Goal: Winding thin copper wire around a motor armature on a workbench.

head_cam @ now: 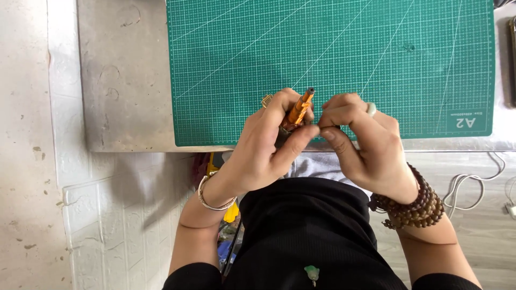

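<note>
At the near edge of the green cutting mat [333, 59], the left hand [258, 150] is gripping an orange precision screwdriver [299, 110], tip pointing far. Just right, the right hand [365, 145] is pinching something tiny by the shaft, seemingly fitting a bit; what it holds is hidden. Seating it calls for fine alignment.

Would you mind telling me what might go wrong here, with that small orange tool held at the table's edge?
The orange tool is pinched between the left hand and right hand right over the table edge; if it slips, it would likely fall to the floor. Its tip points away over the green cutting mat, so it may mark the mat.
</note>
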